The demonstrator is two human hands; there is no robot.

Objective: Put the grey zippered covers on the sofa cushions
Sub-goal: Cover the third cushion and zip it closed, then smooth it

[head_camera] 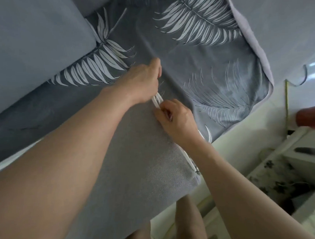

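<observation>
One cover [204, 62], one zipper [157, 101]: the left hand [142, 81] is gripping the cover's edge, and the right hand [178, 123] is pinching the zipper.

Left grip [142, 81]: bare; left forearm [72, 151] bare to the near edge.
Right grip [176, 120]: bare; right forearm [238, 179] likewise.
Legs [189, 227]: bare, near.

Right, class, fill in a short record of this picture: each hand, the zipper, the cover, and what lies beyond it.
left hand: grips the cover along the zipper line
right hand: pinches the white zipper tape
zipper: white, looks parted between the hands, runs on to the near corner
cover: grey, white leaf print on one face, plain weave on the other
sofa cushion: plain blue-grey, upper left
stage: zipper apparently not yet closed
</observation>
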